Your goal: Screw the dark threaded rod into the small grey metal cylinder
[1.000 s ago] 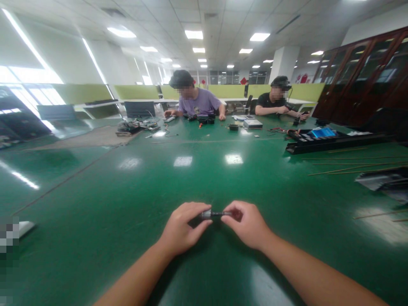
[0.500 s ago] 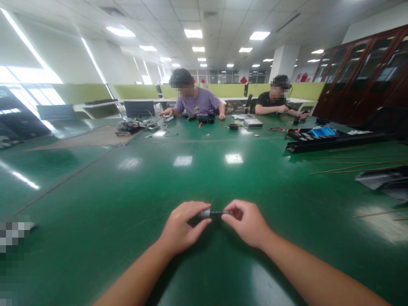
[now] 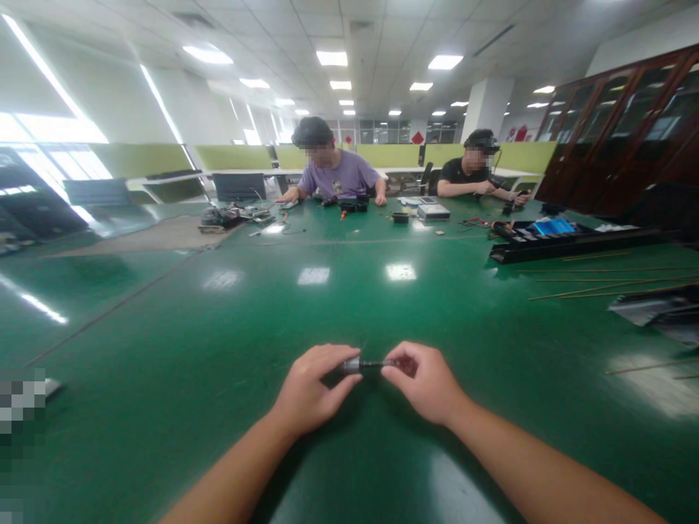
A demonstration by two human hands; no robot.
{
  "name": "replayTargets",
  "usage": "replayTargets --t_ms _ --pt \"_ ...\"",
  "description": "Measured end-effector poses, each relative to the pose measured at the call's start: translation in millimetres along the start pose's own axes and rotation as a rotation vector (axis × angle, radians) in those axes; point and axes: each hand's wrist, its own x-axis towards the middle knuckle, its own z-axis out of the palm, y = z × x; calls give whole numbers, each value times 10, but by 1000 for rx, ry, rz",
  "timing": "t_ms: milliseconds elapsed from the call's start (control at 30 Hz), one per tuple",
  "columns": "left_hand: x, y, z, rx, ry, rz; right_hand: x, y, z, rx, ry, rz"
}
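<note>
Low over the green tabletop (image 3: 349,313), my left hand (image 3: 309,386) grips a short silver-grey cylinder (image 3: 352,365) between thumb and fingers. A thin dark rod (image 3: 372,364) runs from the cylinder's right end, roughly level. My right hand (image 3: 429,382) pinches the far end of that rod with thumb and fingertips. The right tip of the rod is hidden by those fingers, and the cylinder's left part sits inside my left hand. Whether the rod and cylinder are one piece, I cannot tell.
Two people (image 3: 341,175) sit across the table. Loose electronic parts (image 3: 232,216) lie at the far left. A black tray-like frame (image 3: 568,244) with a blue item stands at the right, near thin brass-coloured rods (image 3: 611,280). A grey-white box (image 3: 433,212) lies further back.
My right fingers have shifted very slightly right along the rod. My left hand and the cylinder stay in place.
</note>
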Motion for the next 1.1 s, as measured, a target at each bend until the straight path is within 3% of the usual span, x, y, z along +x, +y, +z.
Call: replayTargets --t_ms 1100 --pt "10 -2 -22 -14 27 -26 -10 -38 -34 -10 22 -3"
